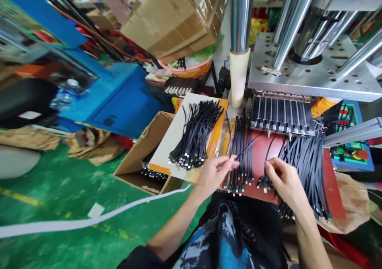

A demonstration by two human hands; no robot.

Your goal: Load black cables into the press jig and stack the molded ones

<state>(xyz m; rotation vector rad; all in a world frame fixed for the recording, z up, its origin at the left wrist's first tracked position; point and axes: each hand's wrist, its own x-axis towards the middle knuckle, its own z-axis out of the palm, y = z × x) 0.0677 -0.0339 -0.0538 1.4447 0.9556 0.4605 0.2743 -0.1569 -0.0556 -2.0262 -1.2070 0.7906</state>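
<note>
Cardboard box [148,139], connectors [153,173] inside; left hand [216,171] pinching black cable [248,146], right hand [283,177] second cable [270,145].

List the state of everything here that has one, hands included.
Left hand: pinching a thin black cable.
Right hand: fingers curled, exact grip unclear.
Black cables with silver connectors on the flat white board: piled loosely.
Lower brown cardboard box: open, cables inside.
Upper brown cardboard box: taped, tilted.
Clear plastic bottle: capped.
</note>
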